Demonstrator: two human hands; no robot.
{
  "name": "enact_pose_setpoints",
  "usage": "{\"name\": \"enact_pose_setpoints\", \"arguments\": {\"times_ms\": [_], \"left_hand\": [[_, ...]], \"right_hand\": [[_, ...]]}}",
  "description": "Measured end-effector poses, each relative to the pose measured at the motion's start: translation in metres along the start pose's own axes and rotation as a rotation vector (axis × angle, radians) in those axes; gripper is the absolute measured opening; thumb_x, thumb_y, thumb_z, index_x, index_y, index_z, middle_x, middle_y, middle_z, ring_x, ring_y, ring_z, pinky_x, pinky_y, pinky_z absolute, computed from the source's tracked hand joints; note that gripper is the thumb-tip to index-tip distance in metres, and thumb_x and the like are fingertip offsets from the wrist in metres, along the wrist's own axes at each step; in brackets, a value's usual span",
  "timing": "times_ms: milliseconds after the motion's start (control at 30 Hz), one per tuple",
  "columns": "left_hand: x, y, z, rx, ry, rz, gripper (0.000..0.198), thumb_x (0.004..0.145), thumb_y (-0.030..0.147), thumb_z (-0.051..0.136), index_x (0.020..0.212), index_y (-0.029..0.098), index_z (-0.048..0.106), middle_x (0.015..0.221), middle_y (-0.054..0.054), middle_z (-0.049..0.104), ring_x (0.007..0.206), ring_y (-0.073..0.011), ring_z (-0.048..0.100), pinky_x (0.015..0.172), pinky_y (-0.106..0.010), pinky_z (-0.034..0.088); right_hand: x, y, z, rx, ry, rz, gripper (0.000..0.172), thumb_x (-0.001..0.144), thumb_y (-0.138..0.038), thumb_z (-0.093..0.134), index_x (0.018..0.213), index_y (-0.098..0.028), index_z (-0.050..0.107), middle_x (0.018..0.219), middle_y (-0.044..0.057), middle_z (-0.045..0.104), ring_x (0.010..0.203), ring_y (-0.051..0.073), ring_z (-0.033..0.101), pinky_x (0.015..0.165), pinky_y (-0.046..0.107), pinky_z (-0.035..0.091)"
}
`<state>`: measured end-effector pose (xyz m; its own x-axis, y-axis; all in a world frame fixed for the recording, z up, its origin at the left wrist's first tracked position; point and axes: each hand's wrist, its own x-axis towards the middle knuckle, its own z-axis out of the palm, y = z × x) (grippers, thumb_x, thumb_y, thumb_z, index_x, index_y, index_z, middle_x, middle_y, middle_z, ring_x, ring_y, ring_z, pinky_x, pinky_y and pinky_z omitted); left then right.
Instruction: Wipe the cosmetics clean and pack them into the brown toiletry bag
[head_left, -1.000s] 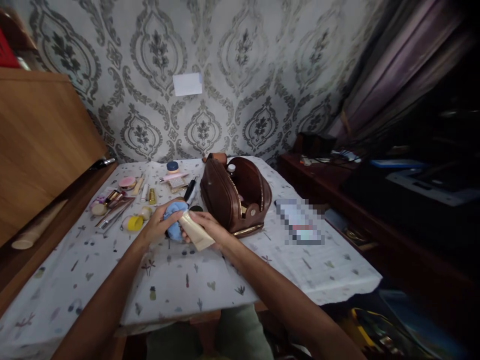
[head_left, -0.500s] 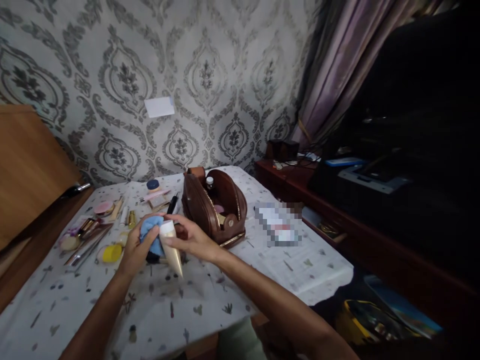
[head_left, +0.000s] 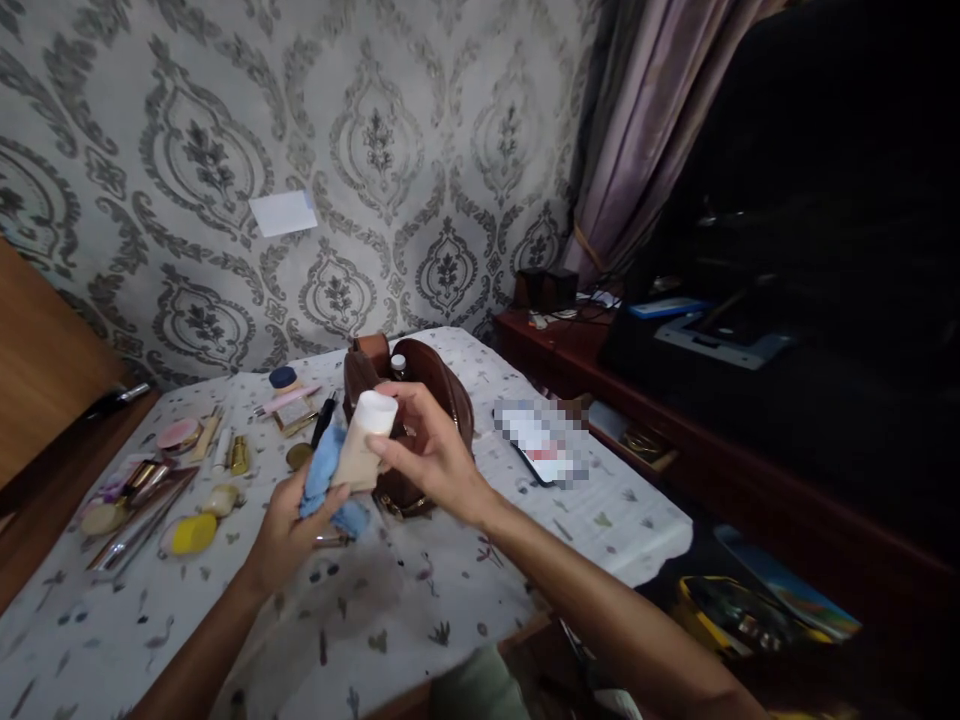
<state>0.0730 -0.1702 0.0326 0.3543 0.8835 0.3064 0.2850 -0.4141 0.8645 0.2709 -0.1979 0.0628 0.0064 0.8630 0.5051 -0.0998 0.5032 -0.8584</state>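
Observation:
My right hand (head_left: 431, 455) grips a beige cosmetic tube (head_left: 361, 443) with a white cap, held upright above the table. My left hand (head_left: 289, 525) is closed on a blue cloth (head_left: 324, 475) that presses against the tube's lower side. Both hands hover in front of an open brown leather pouch (head_left: 442, 395) standing on the patterned tablecloth (head_left: 420, 590). A small white-capped bottle (head_left: 398, 365) pokes out of the pouch.
Several cosmetics lie at the left: a yellow round case (head_left: 193, 533), a pink compact (head_left: 178, 434), a blue-lidded jar (head_left: 283, 378), gold tubes (head_left: 238, 455), brushes (head_left: 142, 510). A phone (head_left: 541, 443) lies right of the pouch. A dark wooden bench (head_left: 675, 440) runs along the right.
My right hand has lifted the tube and turned it cap-up, nearer the pouch. The left hand with the cloth follows along it. The view has swung to the right.

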Motion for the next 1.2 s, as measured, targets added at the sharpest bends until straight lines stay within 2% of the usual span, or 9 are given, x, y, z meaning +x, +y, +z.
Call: {"name": "enact_pose_setpoints", "arguments": {"times_ms": [133, 267, 333, 467, 600, 667, 800, 1000, 1200], "left_hand": [[0.012, 0.003, -0.002, 0.029, 0.057, 0.017, 0.034, 0.080, 0.046, 0.067, 0.090, 0.014, 0.068, 0.066, -0.002, 0.070, 0.056, -0.0179, 0.065, 0.055, -0.026, 0.057], [0.019, 0.001, 0.005, 0.018, 0.098, 0.010, 0.034, 0.078, 0.045, 0.068, 0.090, 0.014, 0.069, 0.059, 0.001, 0.067, 0.048, -0.0160, 0.062, 0.049, -0.025, 0.055], [0.023, 0.000, 0.009, -0.018, 0.157, -0.017, 0.033, 0.078, 0.047, 0.067, 0.087, 0.015, 0.068, 0.053, 0.003, 0.064, 0.042, -0.0150, 0.058, 0.043, -0.024, 0.052], [0.027, -0.011, 0.009, -0.017, 0.260, -0.045, 0.032, 0.079, 0.049, 0.064, 0.073, 0.017, 0.063, 0.046, 0.004, 0.058, 0.039, -0.0142, 0.056, 0.040, -0.023, 0.050], [0.026, -0.038, 0.005, -0.008, 0.234, -0.114, 0.036, 0.076, 0.052, 0.063, 0.067, 0.017, 0.060, 0.044, 0.003, 0.058, 0.037, -0.0147, 0.055, 0.038, -0.023, 0.048], [0.024, -0.051, 0.003, -0.004, 0.206, -0.158, 0.038, 0.075, 0.054, 0.064, 0.066, 0.017, 0.060, 0.046, 0.001, 0.060, 0.039, -0.0150, 0.056, 0.039, -0.023, 0.049], [0.022, -0.062, 0.001, 0.017, 0.173, -0.185, 0.040, 0.077, 0.055, 0.062, 0.068, 0.017, 0.061, 0.053, -0.001, 0.064, 0.045, -0.0153, 0.058, 0.045, -0.024, 0.051], [0.022, -0.060, 0.000, 0.115, 0.074, -0.062, 0.038, 0.079, 0.053, 0.063, 0.070, 0.016, 0.064, 0.061, -0.001, 0.063, 0.058, -0.0166, 0.058, 0.055, -0.025, 0.051], [0.021, -0.067, -0.003, 0.089, 0.023, -0.082, 0.041, 0.080, 0.056, 0.063, 0.077, 0.015, 0.067, 0.063, -0.001, 0.062, 0.057, -0.0166, 0.057, 0.053, -0.024, 0.049]], "right_hand": [[0.015, -0.010, -0.024, 0.038, -0.109, -0.011, 0.037, 0.085, -0.044, 0.069, 0.113, -0.023, 0.057, 0.103, 0.003, 0.058, 0.089, 0.015, 0.059, 0.071, 0.026, 0.054], [0.030, -0.020, -0.039, -0.036, -0.157, -0.029, 0.041, 0.084, -0.046, 0.070, 0.114, -0.021, 0.060, 0.099, 0.003, 0.060, 0.084, 0.015, 0.060, 0.069, 0.026, 0.054], [0.039, -0.026, -0.047, -0.083, -0.114, -0.066, 0.040, 0.083, -0.046, 0.070, 0.112, -0.020, 0.061, 0.099, 0.003, 0.062, 0.082, 0.015, 0.060, 0.067, 0.026, 0.053], [0.062, -0.031, -0.072, -0.292, 0.080, -0.251, 0.038, 0.087, -0.048, 0.066, 0.113, -0.021, 0.060, 0.109, 0.005, 0.062, 0.092, 0.018, 0.060, 0.070, 0.027, 0.051], [0.082, -0.017, -0.092, -0.664, 0.099, -0.360, 0.033, 0.090, -0.041, 0.060, 0.115, -0.020, 0.059, 0.114, 0.008, 0.061, 0.099, 0.021, 0.057, 0.075, 0.030, 0.049], [0.090, -0.005, -0.097, -0.851, 0.033, -0.331, 0.029, 0.090, -0.032, 0.058, 0.115, -0.018, 0.060, 0.111, 0.009, 0.060, 0.095, 0.021, 0.057, 0.079, 0.032, 0.049], [0.105, 0.017, -0.097, -1.121, -0.123, -0.128, 0.031, 0.087, -0.018, 0.057, 0.117, -0.014, 0.061, 0.108, 0.010, 0.057, 0.085, 0.021, 0.057, 0.084, 0.034, 0.046], [0.124, 0.026, -0.088, -1.312, -0.273, -0.021, 0.032, 0.089, -0.018, 0.054, 0.120, -0.013, 0.059, 0.113, 0.013, 0.061, 0.099, 0.024, 0.059, 0.088, 0.032, 0.044], [0.134, 0.027, -0.078, -1.448, -0.368, 0.041, 0.035, 0.084, -0.013, 0.057, 0.119, -0.011, 0.060, 0.115, 0.016, 0.066, 0.105, 0.027, 0.061, 0.087, 0.033, 0.046]]}}
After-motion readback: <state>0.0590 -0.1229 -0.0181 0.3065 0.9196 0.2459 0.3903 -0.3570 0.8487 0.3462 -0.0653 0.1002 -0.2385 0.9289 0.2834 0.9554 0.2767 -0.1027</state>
